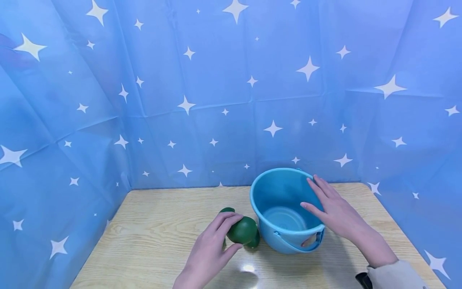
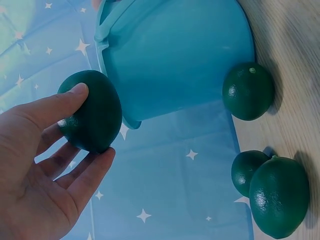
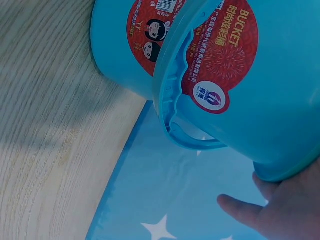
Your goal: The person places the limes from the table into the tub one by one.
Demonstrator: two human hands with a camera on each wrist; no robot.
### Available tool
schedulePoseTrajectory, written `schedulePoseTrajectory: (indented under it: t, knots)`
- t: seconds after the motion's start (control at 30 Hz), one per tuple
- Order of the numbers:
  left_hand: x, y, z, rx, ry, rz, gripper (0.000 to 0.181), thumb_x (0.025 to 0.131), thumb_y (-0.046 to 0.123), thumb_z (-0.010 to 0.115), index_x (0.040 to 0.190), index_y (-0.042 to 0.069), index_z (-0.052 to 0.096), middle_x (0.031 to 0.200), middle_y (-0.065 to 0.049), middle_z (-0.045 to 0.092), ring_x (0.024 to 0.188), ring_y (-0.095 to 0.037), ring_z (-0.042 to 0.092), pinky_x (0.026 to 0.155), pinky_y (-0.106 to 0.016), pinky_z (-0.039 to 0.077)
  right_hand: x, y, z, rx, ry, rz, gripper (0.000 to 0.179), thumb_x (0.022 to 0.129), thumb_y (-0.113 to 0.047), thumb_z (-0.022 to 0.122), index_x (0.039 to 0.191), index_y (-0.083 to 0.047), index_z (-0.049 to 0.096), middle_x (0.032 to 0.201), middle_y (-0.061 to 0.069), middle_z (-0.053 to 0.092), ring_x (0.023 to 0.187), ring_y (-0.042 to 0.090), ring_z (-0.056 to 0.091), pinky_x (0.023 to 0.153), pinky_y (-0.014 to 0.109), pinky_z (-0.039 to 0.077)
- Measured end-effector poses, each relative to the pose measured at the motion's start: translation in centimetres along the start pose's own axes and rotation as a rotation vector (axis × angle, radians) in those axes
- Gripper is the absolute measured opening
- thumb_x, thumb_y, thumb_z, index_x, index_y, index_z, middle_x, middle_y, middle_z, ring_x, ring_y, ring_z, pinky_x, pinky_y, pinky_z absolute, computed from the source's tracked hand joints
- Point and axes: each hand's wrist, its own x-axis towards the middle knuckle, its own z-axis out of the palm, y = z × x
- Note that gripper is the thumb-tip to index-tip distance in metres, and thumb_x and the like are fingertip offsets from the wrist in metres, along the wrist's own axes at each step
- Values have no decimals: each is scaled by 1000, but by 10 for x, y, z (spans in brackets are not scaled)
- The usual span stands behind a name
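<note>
My left hand holds a dark green lime above the table, just left of the bucket. In the left wrist view the thumb lies on one side of this fruit and the fingertips on the other. A light blue plastic bucket stands with its mouth facing me, and its inner floor shows bare. My right hand is at the bucket's right rim, fingers extended and thumb spread out over the opening. The right wrist view shows that thumb apart from the wall.
By the bucket's base lies another green lime. A larger lime and a smaller lime lie close together on the wooden table. The bucket's handle hangs down the near side. A starry blue curtain surrounds the table.
</note>
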Motion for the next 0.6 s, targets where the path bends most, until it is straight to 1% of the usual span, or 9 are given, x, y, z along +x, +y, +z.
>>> schedulePoseTrajectory:
  t: [0.13,0.37,0.6]
  knots:
    - [2,1,0,3,8,15,65,79,24,85,137,26,55,135,10,55,117,-13,63,92,-32,59,0,0,0,2,-3,-2,84,99,-55,52,161,-12,16,167,21,11,150,49,14,111,75,24]
    - [6,3,1,2,-2,18,64,80,24,84,137,25,55,134,10,55,114,-12,64,92,-32,60,0,0,-1,1,0,-4,83,99,-56,52,161,-13,16,167,22,11,150,49,15,111,75,24]
    - [9,4,1,0,19,44,63,79,23,85,135,24,57,132,10,55,112,-11,64,90,-29,60,0,-1,-1,-3,3,-2,84,99,-56,52,161,-12,16,166,21,11,150,49,15,111,75,24]
